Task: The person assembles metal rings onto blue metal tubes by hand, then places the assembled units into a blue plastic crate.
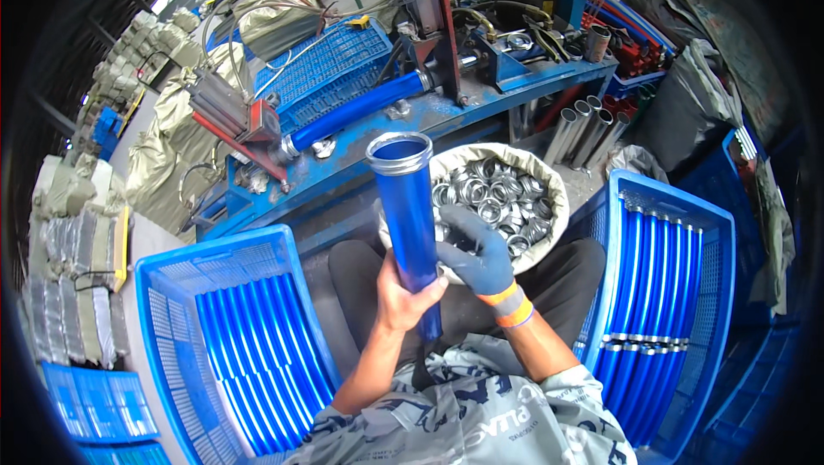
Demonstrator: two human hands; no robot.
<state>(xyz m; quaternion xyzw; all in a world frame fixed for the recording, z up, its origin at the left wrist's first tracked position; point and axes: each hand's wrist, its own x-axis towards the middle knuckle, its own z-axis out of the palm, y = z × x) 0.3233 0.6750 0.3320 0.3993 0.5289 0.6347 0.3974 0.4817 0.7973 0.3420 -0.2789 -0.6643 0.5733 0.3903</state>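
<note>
My bare left hand point(402, 295) is wrapped round the lower part of a blue tube point(405, 216), which stands nearly upright before me. A silver metal ring point(398, 146) sits round the tube's open top end. My right hand point(481, 255), in a blue-grey glove with an orange cuff, is just right of the tube. Its fingers are apart and curved, with nothing visible in them; whether the thumb touches the tube I cannot tell. Behind that hand, a pale fabric sack point(556, 186) holds many loose metal rings point(498, 195).
Ahead is a blue workbench point(343, 169), where a second blue tube point(356, 111) lies between two fixtures. Blue crates of tubes stand to my left point(215, 250) and right point(669, 190); the right-hand tubes have silver ends. Several bare metal pipes point(588, 130) stand beyond the sack.
</note>
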